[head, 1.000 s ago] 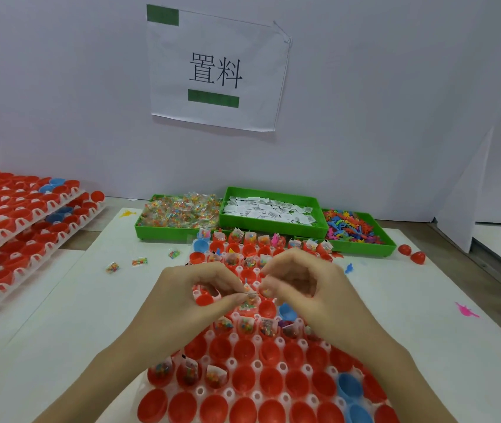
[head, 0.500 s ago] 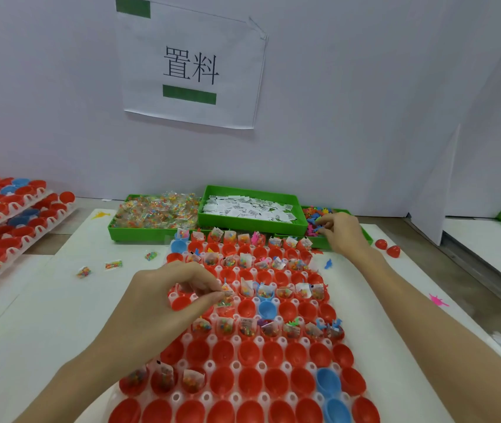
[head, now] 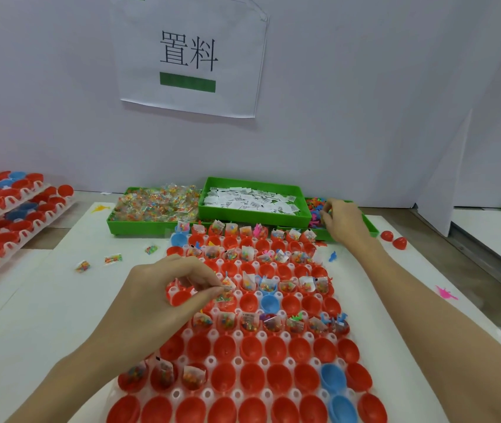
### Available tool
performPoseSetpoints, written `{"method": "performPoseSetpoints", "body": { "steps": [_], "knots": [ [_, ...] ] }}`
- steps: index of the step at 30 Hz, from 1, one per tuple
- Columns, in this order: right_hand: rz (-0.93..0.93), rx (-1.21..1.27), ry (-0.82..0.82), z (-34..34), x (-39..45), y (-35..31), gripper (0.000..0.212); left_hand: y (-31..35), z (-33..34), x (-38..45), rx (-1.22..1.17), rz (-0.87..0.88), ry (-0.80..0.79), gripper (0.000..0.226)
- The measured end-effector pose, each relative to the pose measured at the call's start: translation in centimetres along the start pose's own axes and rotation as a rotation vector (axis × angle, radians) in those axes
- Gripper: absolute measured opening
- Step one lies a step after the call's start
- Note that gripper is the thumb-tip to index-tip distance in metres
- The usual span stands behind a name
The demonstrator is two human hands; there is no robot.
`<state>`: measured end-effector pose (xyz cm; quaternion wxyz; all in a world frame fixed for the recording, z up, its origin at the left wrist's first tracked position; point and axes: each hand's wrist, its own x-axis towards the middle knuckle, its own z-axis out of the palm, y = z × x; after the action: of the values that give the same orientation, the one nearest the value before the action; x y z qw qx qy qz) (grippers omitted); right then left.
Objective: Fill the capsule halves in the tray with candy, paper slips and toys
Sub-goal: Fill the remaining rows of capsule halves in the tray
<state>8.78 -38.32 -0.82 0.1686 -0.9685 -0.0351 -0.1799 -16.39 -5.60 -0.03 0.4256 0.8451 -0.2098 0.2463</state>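
**Capsule halves, part filled, with both hands at work**

Capsule halves, red with a few blue, sit open side up in a white tray on the tabletop. We judge the fillings feather-light: crinkly candy packets, limp paper slips, small stiff plastic toys, each best pinched at an edge or corner. Our left hand hovers over the tray's middle rows, its fingers pressed together on a candy packet with a slip. Our right hand reaches into the green toy bin at the far right; its fingers are curled among the toys, though we cannot tell whether they grip one.
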Motion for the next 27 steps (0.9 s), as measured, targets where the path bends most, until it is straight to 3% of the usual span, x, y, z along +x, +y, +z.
{"method": "performPoseSetpoints", "body": {
  "steps": [9, 20, 27],
  "knots": [
    [0.001, 0.3, 0.229, -1.8, -1.9, 0.7, 0.016, -0.3, -0.2, 0.0, -0.004, -0.003, 0.013, 0.006],
    [0.094, 0.37, 0.153, -0.7, -2.1, 0.9, 0.011, -0.7, -0.2, 0.1, 0.013, -0.015, 0.011, 0.007],
    [0.108, 0.423, 0.22, -1.5, -2.1, 0.1, 0.016, -0.8, -0.3, 0.1, 0.028, -0.025, 0.018, 0.006]
  ]
}}
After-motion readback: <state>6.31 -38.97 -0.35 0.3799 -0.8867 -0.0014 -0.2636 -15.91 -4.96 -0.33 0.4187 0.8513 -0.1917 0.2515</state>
